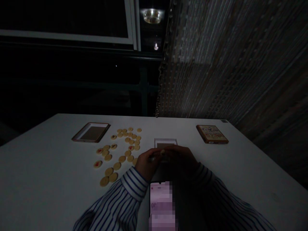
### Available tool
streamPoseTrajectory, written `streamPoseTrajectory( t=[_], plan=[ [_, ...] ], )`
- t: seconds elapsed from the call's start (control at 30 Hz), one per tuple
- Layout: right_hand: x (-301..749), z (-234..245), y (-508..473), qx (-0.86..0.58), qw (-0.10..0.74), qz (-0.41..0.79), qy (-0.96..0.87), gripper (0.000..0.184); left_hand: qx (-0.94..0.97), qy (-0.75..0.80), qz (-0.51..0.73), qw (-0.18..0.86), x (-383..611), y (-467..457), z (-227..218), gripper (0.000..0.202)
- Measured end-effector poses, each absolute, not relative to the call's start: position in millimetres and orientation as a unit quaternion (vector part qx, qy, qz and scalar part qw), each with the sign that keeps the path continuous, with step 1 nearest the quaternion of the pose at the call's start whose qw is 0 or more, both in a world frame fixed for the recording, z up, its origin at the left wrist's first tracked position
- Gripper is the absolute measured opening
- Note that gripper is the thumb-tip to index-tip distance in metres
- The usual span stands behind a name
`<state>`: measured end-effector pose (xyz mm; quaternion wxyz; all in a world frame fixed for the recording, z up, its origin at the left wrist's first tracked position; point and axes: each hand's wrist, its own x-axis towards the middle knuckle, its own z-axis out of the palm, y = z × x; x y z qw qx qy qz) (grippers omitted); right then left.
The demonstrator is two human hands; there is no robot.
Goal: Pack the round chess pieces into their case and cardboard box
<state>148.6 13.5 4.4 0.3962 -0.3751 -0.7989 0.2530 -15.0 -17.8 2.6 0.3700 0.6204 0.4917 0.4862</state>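
Observation:
Both my hands meet over the middle of the white table (48, 179). My left hand (147, 163) has its fingers pinched on a small round yellowish game piece (163, 152). My right hand (184, 158) lies in shadow right beside it, fingers curled toward the same piece; what it holds I cannot make out. Just behind the hands sits a small white-rimmed box (165, 142). Several round yellowish pieces (125, 147), some with red marks, lie scattered to the left of my left hand.
An open box tray (91, 132) lies at the back left. A brown printed box lid (211, 133) rests at the back right. A lit phone (160, 205) lies between my forearms. A woven curtain (228, 64) hangs behind the table; the room is dark.

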Motion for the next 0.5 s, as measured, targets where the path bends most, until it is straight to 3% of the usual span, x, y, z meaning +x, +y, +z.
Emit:
streamPoseTrajectory(
  t=[0.5],
  plan=[
    [145.3,8.4,10.0,-0.416,0.403,0.279,-0.766,0.018,0.546,0.479,0.521,0.448,-15.2,-13.8,-3.5,0.021]
  ],
)
